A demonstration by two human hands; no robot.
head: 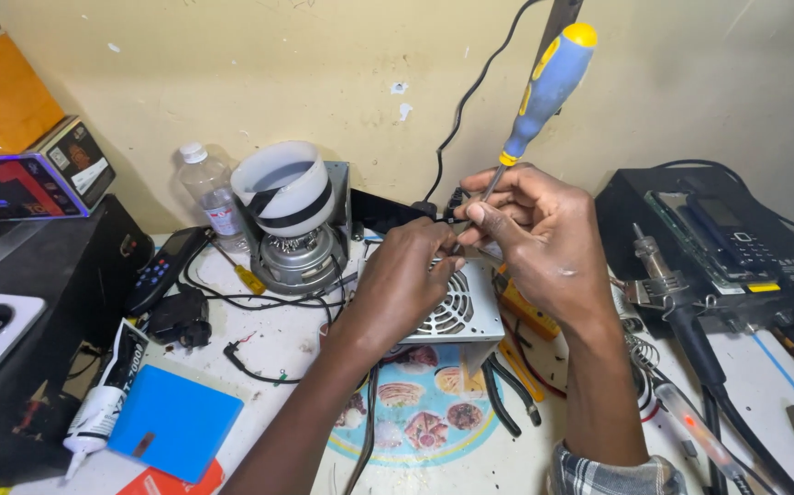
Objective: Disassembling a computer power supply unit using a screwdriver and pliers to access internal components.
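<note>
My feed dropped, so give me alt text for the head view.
Right hand holds a blue-and-yellow screwdriver upright over a grey metal fan box, steadied by the left hand. Pliers lie alongside on the cluttered table.

Bright, even light on a sharp, wide-angle view.
Soft light falls from above and in front, leaving faint shadows on the pale yellow plaster wall (342, 55) and beneath the blue-and-yellow-handled screwdriver (544, 87). No harsh glare shows. Edges bend slightly outward, and the dark left corner loses detail.
</note>
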